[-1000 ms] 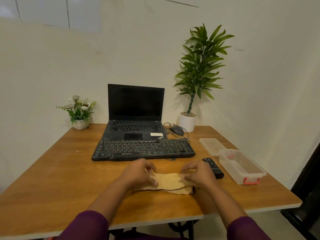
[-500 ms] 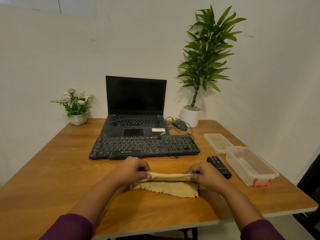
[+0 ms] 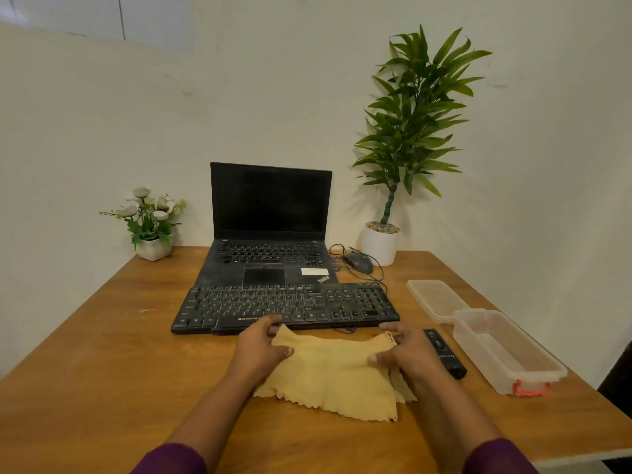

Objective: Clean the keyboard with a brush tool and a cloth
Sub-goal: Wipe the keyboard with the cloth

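A yellow cloth (image 3: 333,374) hangs spread between my hands, just in front of the black keyboard (image 3: 284,306). My left hand (image 3: 261,347) pinches the cloth's upper left corner. My right hand (image 3: 410,352) grips its upper right edge. The cloth's lower wavy hem rests on the wooden table (image 3: 102,371). A black brush tool (image 3: 444,352) lies on the table right of my right hand, partly hidden by it.
An open black laptop (image 3: 270,234) stands behind the keyboard, with a mouse (image 3: 358,262) and cable beside it. A clear plastic box (image 3: 506,350) and its lid (image 3: 436,299) sit at the right. A flower pot (image 3: 154,248) and a tall potted plant (image 3: 381,246) stand at the back.
The folded cloth has been opened out; my hands moved apart and lifted its top edge towards the keyboard, so it now hangs spread wide.
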